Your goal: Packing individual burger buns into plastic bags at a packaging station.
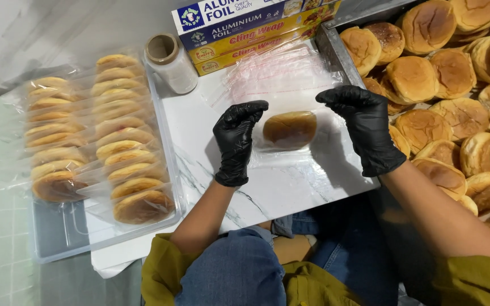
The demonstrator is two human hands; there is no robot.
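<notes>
Both of my hands wear black gloves. A golden bun (290,129) lies inside a clear plastic bag (290,148) on the white marble board (267,187). My left hand (236,139) pinches the bag's upper left edge beside the bun. At the bag's upper right edge, my right hand (365,127) grips the plastic with fingers curled. The bun sits between the two hands.
A stack of empty clear bags (282,73) lies behind the bun. A clear tray (63,232) on the left holds two rows of bagged buns (123,141). A roll of film (171,62), two long boxes of foil and wrap (245,28), and a metal tray (331,48) of loose buns (455,102) stand around.
</notes>
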